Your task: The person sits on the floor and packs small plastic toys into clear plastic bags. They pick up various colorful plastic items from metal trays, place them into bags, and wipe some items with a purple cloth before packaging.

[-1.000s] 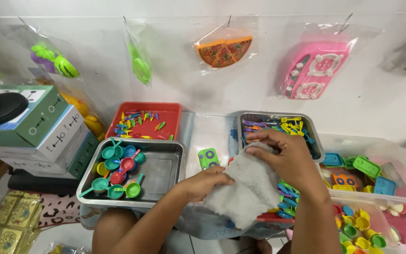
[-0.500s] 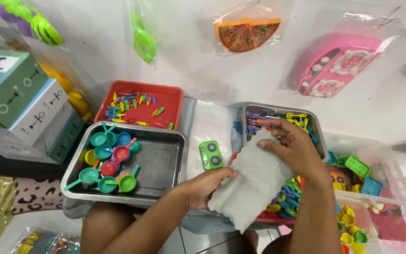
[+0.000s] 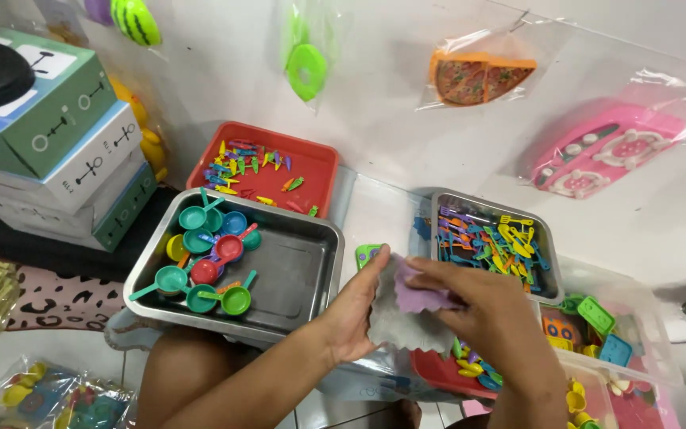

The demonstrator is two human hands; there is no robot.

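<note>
Left hand (image 3: 352, 306) and right hand (image 3: 482, 306) both gripping a grey cloth (image 3: 406, 322) with purple piece (image 3: 421, 295), just right of the steel tray (image 3: 299, 274), green-and-white boxes (image 3: 57, 143) stacked left, bagged pink toy stove (image 3: 609, 147) hanging upper right.

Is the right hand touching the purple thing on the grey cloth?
Touching. The head view shows the right hand with its fingers pressed flat on the purple piece, which lies on the grey cloth.
</note>
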